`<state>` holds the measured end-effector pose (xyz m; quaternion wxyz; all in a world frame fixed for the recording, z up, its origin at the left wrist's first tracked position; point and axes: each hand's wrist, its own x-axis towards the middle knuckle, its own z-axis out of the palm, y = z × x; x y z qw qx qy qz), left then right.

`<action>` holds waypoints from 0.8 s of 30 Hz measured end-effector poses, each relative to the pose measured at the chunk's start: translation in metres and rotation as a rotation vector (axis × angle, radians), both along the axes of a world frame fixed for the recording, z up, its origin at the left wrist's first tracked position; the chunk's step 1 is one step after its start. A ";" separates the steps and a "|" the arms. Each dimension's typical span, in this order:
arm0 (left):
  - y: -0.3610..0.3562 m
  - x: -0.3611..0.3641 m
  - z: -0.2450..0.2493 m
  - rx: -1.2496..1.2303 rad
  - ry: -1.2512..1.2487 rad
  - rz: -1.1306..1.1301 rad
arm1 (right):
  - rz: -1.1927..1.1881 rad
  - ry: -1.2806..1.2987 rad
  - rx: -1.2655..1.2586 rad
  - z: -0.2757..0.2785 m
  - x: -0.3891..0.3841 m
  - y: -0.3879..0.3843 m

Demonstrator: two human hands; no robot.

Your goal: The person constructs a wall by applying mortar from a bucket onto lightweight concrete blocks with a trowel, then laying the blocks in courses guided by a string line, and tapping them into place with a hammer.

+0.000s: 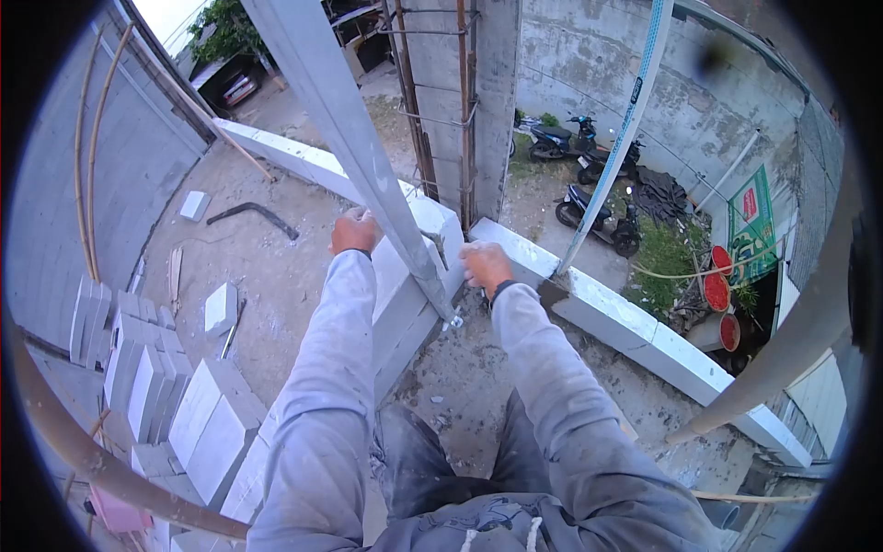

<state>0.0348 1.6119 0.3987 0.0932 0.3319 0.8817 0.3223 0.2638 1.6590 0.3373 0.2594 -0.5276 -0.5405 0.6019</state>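
My left hand (354,230) is closed at the left side of a pale grey building block (394,267), its fingers curled. Opposite it, my right hand (486,264) is closed near the block's right side, with a dark band at the wrist. What either hand grips is hidden or too small to make out. Between the hands a long metal bar (368,147) slants down from the upper left. Its lower end lies in front of the block corner. Behind my hands rises a concrete column (495,101) with exposed rusty rebar (464,110).
A low block wall (635,327) runs to the right; another wall (285,152) runs back left. Stacked blocks (216,423) stand at lower left. A second upright bar (612,147) leans at the right wall. Curved poles (782,359) cross both sides. Motorbikes (598,216) stand beyond.
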 end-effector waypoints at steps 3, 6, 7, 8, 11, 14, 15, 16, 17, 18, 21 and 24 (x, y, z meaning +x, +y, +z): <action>-0.028 0.027 0.026 0.139 0.031 -0.095 | 0.244 -0.141 0.200 -0.023 -0.015 -0.004; -0.051 0.053 0.021 0.323 -0.035 -0.067 | 0.329 -0.069 0.066 -0.012 -0.023 -0.013; -0.055 0.058 0.011 0.316 -0.032 -0.061 | 0.271 0.055 -0.187 -0.008 -0.022 -0.020; -0.057 0.063 -0.001 0.312 0.006 -0.092 | 0.265 0.111 -0.205 -0.014 -0.022 -0.022; -0.052 0.063 -0.034 0.309 0.062 -0.123 | 0.264 0.173 -0.079 -0.022 -0.021 -0.022; -0.045 0.050 -0.047 0.332 0.027 -0.126 | 0.355 0.148 0.012 -0.032 -0.017 -0.003; -0.041 0.043 -0.047 0.241 -0.066 -0.228 | 0.413 0.112 0.077 -0.035 -0.016 0.007; -0.036 0.036 -0.047 0.150 -0.158 -0.329 | 0.469 0.155 0.052 -0.035 -0.015 0.016; -0.030 0.029 -0.050 0.158 -0.162 -0.314 | 0.485 0.148 0.054 -0.031 -0.013 0.024; -0.024 0.022 -0.055 0.143 -0.171 -0.401 | 0.565 -0.004 0.251 -0.025 -0.013 0.033; -0.013 0.010 -0.058 0.074 -0.184 -0.465 | 0.661 -0.291 0.820 -0.006 -0.030 0.051; 0.002 -0.005 -0.072 -0.010 0.030 -0.627 | 0.583 -0.391 1.263 0.026 -0.054 0.053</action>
